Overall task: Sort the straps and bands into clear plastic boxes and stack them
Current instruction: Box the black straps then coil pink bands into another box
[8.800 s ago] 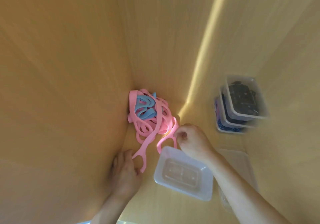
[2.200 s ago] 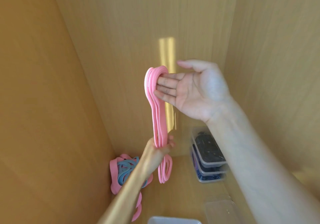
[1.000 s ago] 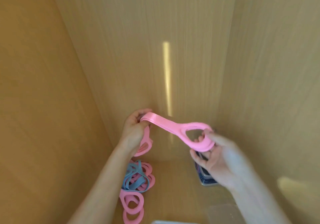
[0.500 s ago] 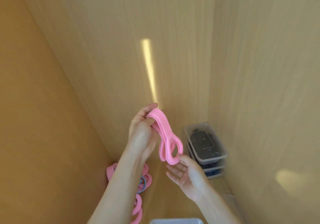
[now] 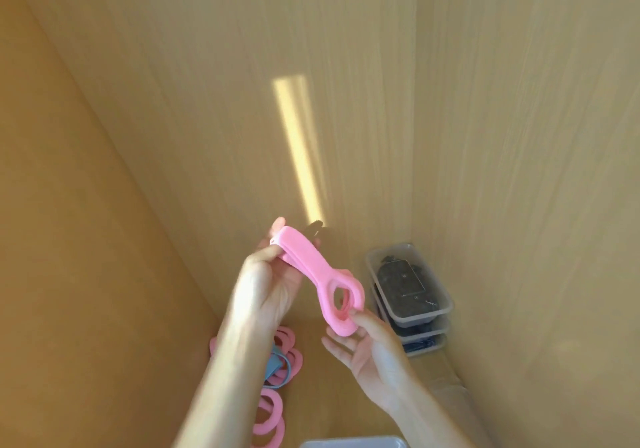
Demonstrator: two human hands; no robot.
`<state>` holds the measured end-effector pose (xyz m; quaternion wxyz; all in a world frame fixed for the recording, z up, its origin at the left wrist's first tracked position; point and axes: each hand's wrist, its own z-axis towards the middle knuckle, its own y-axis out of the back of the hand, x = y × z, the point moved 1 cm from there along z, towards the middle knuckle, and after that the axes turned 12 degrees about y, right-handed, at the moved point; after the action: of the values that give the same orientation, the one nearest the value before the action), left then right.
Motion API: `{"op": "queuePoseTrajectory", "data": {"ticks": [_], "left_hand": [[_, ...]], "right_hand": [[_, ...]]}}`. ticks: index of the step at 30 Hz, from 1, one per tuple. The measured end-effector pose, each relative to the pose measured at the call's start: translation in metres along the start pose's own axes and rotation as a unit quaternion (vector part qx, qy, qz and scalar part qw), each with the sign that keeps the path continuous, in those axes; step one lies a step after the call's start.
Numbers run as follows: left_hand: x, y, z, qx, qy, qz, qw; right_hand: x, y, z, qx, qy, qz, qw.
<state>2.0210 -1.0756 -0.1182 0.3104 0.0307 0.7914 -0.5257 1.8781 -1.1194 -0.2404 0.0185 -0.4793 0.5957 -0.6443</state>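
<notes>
A folded bundle of pink straps [image 5: 318, 274] hangs in the air between my hands. My left hand [image 5: 266, 285] grips its upper folded end with thumb and fingers. My right hand [image 5: 367, 347] is below, palm up, with its thumb pressed on the bundle's lower loops. On the floor at lower left lies a pile of pink and blue bands [image 5: 284, 364], partly hidden by my left forearm. A stack of three clear plastic boxes [image 5: 408, 295] with dark contents stands in the right corner.
I am inside a light wooden compartment with walls to the left, back and right. The rim of an open clear box [image 5: 353, 443] shows at the bottom edge. A clear lid [image 5: 450, 395] lies on the floor to the right of my right arm.
The pink bundle has tilted a little more to the right and my right thumb now presses on its lower loops. The view has shifted slightly.
</notes>
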Motion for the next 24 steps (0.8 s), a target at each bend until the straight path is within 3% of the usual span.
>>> {"op": "queuePoseTrajectory", "data": {"ticks": [5, 11, 13, 16, 19, 21, 24], "left_hand": [[-0.008, 0.038, 0.004, -0.044, -0.029, 0.007, 0.999], [0.015, 0.105, -0.002, -0.138, 0.011, 0.198, 0.97], [0.028, 0.118, -0.007, -0.179, 0.008, 0.281, 0.943], [0.044, 0.13, -0.015, -0.248, -0.05, 0.443, 0.86], [0.052, 0.131, -0.027, -0.224, -0.115, 0.531, 0.809], [0.053, 0.132, -0.032, -0.195, -0.101, 0.548, 0.807], [0.053, 0.128, -0.04, -0.159, 0.012, 0.51, 0.845]], "right_hand": [[0.009, 0.007, -0.005, 0.026, 0.018, 0.004, 0.999], [0.03, 0.008, -0.014, 0.075, 0.035, -0.071, 0.994], [0.035, 0.005, -0.016, 0.087, 0.038, -0.107, 0.99], [0.04, -0.001, -0.021, 0.099, 0.051, -0.165, 0.98], [0.043, -0.005, -0.024, 0.116, 0.074, -0.231, 0.963], [0.043, -0.005, -0.026, 0.124, 0.088, -0.266, 0.952], [0.04, -0.005, -0.03, 0.147, 0.088, -0.299, 0.939]]}}
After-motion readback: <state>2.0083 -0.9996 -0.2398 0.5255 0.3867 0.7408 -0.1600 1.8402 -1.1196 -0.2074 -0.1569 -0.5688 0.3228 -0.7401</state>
